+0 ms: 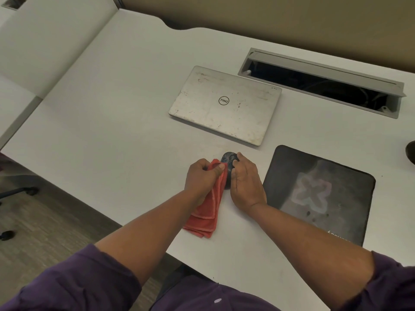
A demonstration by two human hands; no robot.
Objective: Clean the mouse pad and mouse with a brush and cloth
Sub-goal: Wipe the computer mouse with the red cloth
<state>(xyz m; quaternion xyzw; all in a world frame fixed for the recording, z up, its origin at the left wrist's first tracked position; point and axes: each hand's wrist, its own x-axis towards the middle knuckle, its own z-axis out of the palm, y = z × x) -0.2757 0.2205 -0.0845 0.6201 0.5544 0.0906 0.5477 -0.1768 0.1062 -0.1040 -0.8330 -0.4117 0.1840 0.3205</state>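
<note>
Right now the left hand pinches a red cloth between thumb and fingers and rubs it on the left side of the black mouse. The right hand has its fingers curled around the mouse from the other side to hold it in place. The mouse sits on the white desk, just beside the dark mouse pad and in front of the shut laptop. I see no brush.

What could go wrong? If the left hand pushes too hard, I think the mouse could slip out of the right hand and slide toward the laptop. The loose end of the cloth hangs down near the front edge of the desk, so it could fall off if the pinch lets go.

Room to move is good on the left, where the desk is bare. An open slot sits far back, well away from both hands
</note>
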